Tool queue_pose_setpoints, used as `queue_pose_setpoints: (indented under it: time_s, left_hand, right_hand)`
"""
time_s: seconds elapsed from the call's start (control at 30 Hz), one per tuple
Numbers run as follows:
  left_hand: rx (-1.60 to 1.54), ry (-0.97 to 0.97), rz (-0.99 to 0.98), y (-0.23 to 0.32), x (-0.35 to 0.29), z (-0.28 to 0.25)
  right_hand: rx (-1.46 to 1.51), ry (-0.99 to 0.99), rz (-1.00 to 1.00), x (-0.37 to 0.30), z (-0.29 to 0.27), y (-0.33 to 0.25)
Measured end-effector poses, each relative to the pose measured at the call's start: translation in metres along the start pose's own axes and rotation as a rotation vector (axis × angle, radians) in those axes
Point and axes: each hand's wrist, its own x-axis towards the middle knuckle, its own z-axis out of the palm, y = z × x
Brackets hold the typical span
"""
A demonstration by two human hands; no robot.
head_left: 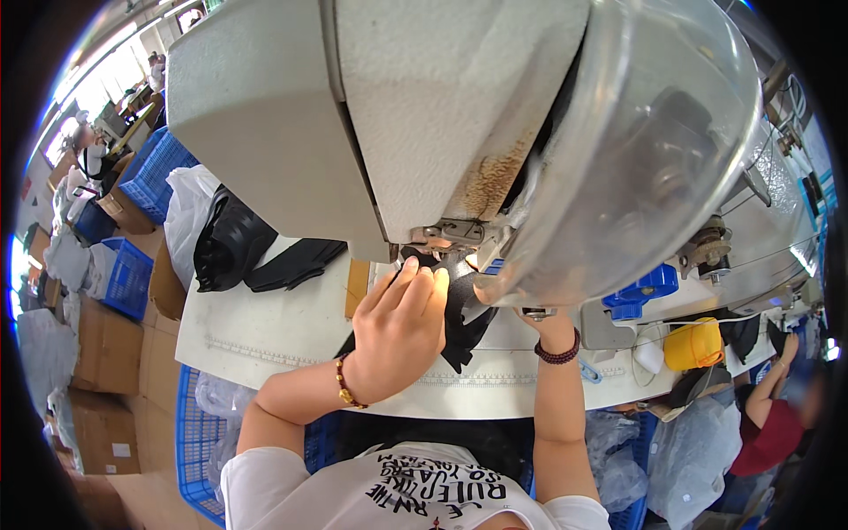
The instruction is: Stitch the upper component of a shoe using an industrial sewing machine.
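Nearest the body, two bare forearms reach over the white, ruler-edged counter (238, 329) from a white printed T-shirt (433, 481). The left hand (397, 340), wearing a beaded bracelet (346, 384), lies back up, its fingers (412, 290) extended close together and pointing away from the body. They rest on or right against the left side of a limp black fabric piece (468, 325); whether they pinch it is hidden, as the thumb is out of sight. The visible part of that piece lies mostly to the right of these fingers, its long axis running roughly front to back, from a loose near end on the counter to a far end under the metal presser-foot area (455, 233) of a grey-white sewing machine (265, 115).

The right hand (555, 323) is farther off to the right, largely covered by the machine's rounded clear plastic guard (636, 185); its fingers are concealed, so their grip cannot be judged. The left is the nearer hand.

Farther left, moulded black pieces (231, 240) lie near the counter's edge, with blue plastic crates (130, 278) beyond.
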Motion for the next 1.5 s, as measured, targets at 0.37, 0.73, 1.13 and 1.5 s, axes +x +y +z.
queue_pose_setpoints:
  time_s: [0.37,0.73,1.13,1.5]
  left_hand:
    - [0.084,-0.133,-0.08,0.013,0.002,0.0]
    - [0.03,-0.533,0.155,-0.036,-0.068,-0.004]
    - [-0.302,-0.313,0.093,-0.026,-0.011,-0.042]
    - [-0.15,-0.157,0.274,-0.024,-0.018,-0.027]
  right_hand:
    - [-0.031,-0.099,0.152,-0.007,0.003,0.009]
    - [0.415,-0.078,0.318,-0.029,0.02,-0.099]
    - [0.898,0.116,0.509,-0.048,0.042,-0.1]
    - [0.809,0.147,0.412,-0.052,0.042,-0.101]
